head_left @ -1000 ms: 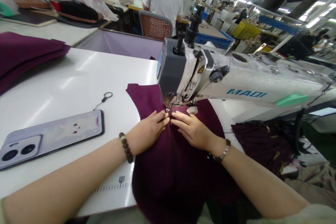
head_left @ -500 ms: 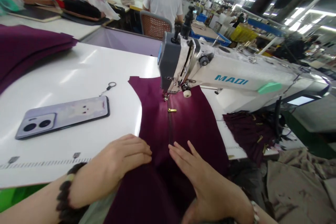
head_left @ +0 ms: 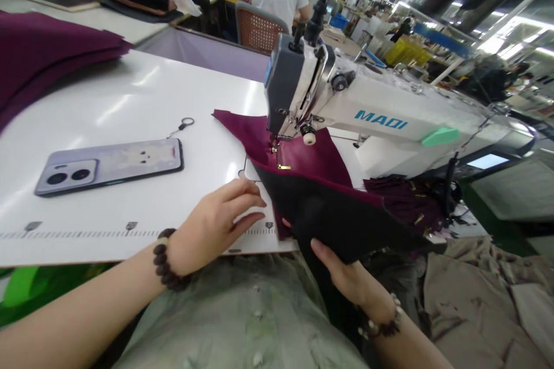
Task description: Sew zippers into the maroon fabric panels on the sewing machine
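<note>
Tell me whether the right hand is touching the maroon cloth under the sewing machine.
Touching. The head view shows the right hand holding the maroon cloth where its black underside is turned up, the thumb lying against that dark face.

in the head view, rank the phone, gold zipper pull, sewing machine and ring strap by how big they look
Largest to smallest:
1. sewing machine
2. phone
3. ring strap
4. gold zipper pull, a thin sliver here
</note>
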Demonstrator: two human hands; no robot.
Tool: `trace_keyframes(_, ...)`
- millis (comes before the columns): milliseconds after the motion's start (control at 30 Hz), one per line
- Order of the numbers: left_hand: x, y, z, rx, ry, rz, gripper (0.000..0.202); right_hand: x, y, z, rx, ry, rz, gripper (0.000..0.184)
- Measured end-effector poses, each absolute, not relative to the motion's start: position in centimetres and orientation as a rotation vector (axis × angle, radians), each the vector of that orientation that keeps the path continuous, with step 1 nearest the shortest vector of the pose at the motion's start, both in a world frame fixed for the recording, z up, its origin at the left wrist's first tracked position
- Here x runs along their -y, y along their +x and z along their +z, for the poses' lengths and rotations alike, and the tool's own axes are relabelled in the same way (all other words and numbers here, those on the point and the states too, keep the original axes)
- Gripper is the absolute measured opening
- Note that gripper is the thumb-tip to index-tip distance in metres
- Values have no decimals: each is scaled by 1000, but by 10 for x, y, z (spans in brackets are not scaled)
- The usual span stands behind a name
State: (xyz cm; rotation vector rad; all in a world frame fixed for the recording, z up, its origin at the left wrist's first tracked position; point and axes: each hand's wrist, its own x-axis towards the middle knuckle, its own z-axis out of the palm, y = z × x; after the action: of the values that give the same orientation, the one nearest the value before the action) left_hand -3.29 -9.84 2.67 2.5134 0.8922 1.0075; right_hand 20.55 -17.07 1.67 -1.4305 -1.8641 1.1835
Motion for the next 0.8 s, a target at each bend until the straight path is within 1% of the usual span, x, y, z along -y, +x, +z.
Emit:
trace_keyframes(133, 114, -24, 6, -807, 2714, 841, 22, 168, 203, 21, 1901, -1418, 1230, 42)
trace_keyframes(300, 122, -5, 4, -788, 2930, 836, 30, 171, 205, 15, 1940, -1444, 1132, 43)
trace_keyframes(467, 122, 0, 4, -782, 2925, 910, 32, 177, 215, 5, 2019, -1560, 1019, 41)
trace_keyframes(800, 122, -2, -3, -754, 2819, 843, 35, 159, 209, 37, 2398, -1285, 825, 50)
